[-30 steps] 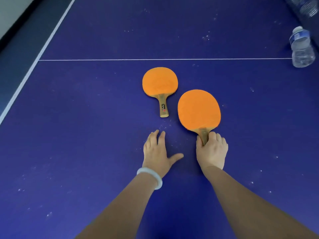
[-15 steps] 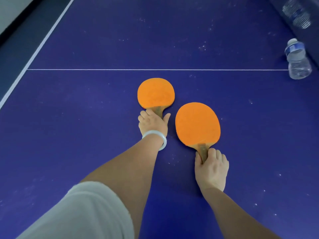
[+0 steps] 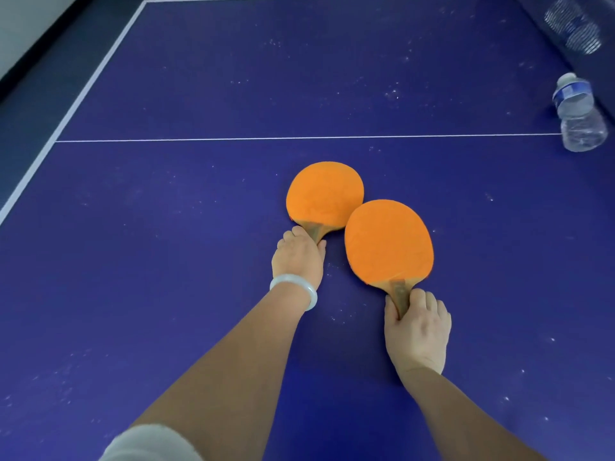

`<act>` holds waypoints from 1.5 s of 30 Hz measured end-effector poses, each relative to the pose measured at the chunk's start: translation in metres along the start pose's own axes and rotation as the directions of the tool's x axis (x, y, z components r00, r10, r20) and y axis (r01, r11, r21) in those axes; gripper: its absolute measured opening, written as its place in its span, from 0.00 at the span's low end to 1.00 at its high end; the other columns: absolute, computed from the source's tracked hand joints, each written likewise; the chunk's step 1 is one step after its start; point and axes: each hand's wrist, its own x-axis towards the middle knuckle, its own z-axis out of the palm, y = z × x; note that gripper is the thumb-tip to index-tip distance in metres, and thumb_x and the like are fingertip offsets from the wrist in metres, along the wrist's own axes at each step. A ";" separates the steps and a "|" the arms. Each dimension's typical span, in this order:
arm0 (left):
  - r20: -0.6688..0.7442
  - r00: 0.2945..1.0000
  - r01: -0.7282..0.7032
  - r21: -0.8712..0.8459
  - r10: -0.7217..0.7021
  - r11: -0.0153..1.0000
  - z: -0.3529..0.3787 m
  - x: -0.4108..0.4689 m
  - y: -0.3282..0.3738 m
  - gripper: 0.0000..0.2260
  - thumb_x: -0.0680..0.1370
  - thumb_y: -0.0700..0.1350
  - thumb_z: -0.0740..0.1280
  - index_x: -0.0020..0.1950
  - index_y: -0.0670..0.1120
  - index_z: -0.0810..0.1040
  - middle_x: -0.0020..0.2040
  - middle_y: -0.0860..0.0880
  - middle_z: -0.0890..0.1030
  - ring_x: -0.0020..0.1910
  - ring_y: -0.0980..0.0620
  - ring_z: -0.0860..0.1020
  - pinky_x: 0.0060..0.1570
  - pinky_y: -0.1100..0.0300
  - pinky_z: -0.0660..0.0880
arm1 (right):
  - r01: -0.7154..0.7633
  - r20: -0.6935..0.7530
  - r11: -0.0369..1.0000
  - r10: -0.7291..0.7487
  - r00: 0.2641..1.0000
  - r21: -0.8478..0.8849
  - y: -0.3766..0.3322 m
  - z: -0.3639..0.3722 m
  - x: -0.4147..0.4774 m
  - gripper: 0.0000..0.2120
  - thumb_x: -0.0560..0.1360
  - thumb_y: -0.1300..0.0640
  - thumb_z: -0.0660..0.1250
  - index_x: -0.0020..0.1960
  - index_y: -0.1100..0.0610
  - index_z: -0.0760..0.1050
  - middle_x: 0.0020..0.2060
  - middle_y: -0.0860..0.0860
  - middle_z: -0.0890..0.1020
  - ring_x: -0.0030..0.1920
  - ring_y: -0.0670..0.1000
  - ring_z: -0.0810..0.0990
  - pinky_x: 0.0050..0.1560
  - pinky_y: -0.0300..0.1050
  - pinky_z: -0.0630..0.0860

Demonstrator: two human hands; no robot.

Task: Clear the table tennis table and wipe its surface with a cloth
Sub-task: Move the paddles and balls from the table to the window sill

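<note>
Two orange table tennis paddles lie on the dusty blue table (image 3: 166, 261). My left hand (image 3: 299, 257), with a white bangle on the wrist, grips the wooden handle of the farther paddle (image 3: 324, 194). The handle of the nearer paddle (image 3: 388, 242) is gripped by my right hand (image 3: 417, 331). The nearer paddle's blade overlaps the edge of the farther one. No cloth is in view.
A clear plastic water bottle (image 3: 579, 118) with a blue label stands at the right, on the white centre line. The net (image 3: 574, 26) runs along the top right corner. The table's white-lined left edge (image 3: 76, 98) borders a dark floor.
My left hand reached forward and took the farther paddle's handle. Both paddles have shifted so their blades now overlap; the right hand has kept hold of the nearer handle.
</note>
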 end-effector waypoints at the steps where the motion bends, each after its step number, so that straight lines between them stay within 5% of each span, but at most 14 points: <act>1: 0.007 1.000 0.016 -0.028 -0.015 0.999 -0.001 -0.006 -0.001 0.19 0.82 0.58 0.57 0.59 0.42 0.68 0.53 0.46 0.75 0.49 0.49 0.77 0.40 0.61 0.68 | 0.001 -0.002 1.000 -0.001 1.000 0.000 0.000 0.000 0.000 0.14 0.75 0.51 0.69 0.39 0.57 0.67 0.34 0.51 0.71 0.37 0.55 0.68 0.45 0.53 0.69; 9: 0.131 0.982 0.180 -0.445 -0.135 0.877 -0.012 -0.060 -0.028 0.13 0.82 0.52 0.61 0.51 0.43 0.62 0.41 0.49 0.68 0.31 0.53 0.67 0.29 0.61 0.64 | 0.022 -0.014 1.000 -0.022 1.000 0.011 0.001 0.000 0.000 0.14 0.76 0.51 0.68 0.40 0.59 0.68 0.34 0.53 0.72 0.38 0.56 0.70 0.46 0.54 0.70; 14: 0.178 0.978 0.181 -0.443 -0.112 0.878 -0.015 -0.106 -0.047 0.12 0.82 0.50 0.62 0.50 0.42 0.64 0.39 0.49 0.66 0.31 0.52 0.65 0.31 0.60 0.65 | 0.015 0.025 0.999 -0.016 1.000 0.030 -0.001 -0.006 -0.001 0.14 0.77 0.50 0.66 0.41 0.59 0.68 0.36 0.54 0.73 0.40 0.56 0.71 0.48 0.54 0.69; 22: 0.293 0.946 0.280 -0.515 -0.141 0.810 -0.024 -0.175 -0.064 0.09 0.82 0.47 0.63 0.51 0.43 0.65 0.39 0.47 0.71 0.32 0.50 0.70 0.31 0.52 0.72 | -0.083 0.371 0.992 0.043 0.928 0.094 0.009 -0.054 -0.016 0.11 0.80 0.52 0.63 0.48 0.60 0.67 0.44 0.54 0.74 0.48 0.57 0.75 0.49 0.52 0.74; 26: 0.327 0.942 0.247 -0.534 -0.071 0.809 -0.032 -0.207 -0.048 0.09 0.81 0.46 0.65 0.51 0.44 0.65 0.42 0.45 0.74 0.36 0.47 0.74 0.42 0.44 0.79 | -0.223 0.426 0.962 0.137 0.895 0.158 0.032 -0.088 -0.049 0.10 0.81 0.53 0.61 0.47 0.58 0.65 0.38 0.51 0.73 0.36 0.51 0.73 0.37 0.48 0.70; 30: 0.370 0.929 0.230 -0.553 -0.011 0.801 -0.033 -0.242 -0.019 0.11 0.80 0.47 0.66 0.47 0.46 0.65 0.39 0.47 0.71 0.33 0.50 0.69 0.35 0.50 0.74 | -0.269 0.439 0.949 0.173 0.882 0.166 0.062 -0.124 -0.072 0.09 0.81 0.54 0.61 0.48 0.58 0.65 0.36 0.50 0.73 0.33 0.49 0.71 0.31 0.44 0.66; 39: 0.368 0.886 -0.045 -0.536 0.281 0.843 -0.027 -0.305 0.063 0.12 0.78 0.48 0.68 0.41 0.47 0.65 0.36 0.51 0.70 0.32 0.53 0.66 0.33 0.59 0.65 | -0.444 0.332 0.872 0.364 0.870 0.207 0.148 -0.211 -0.124 0.09 0.81 0.53 0.61 0.46 0.58 0.67 0.36 0.52 0.75 0.33 0.51 0.73 0.32 0.45 0.69; 45: 0.404 0.756 -0.257 -0.540 0.515 0.801 -0.023 -0.329 0.109 0.12 0.78 0.47 0.67 0.41 0.47 0.65 0.36 0.51 0.70 0.32 0.53 0.66 0.32 0.59 0.64 | -0.646 0.199 0.719 0.615 0.763 0.257 0.187 -0.254 -0.184 0.10 0.79 0.54 0.60 0.43 0.59 0.66 0.34 0.52 0.73 0.33 0.51 0.69 0.33 0.46 0.67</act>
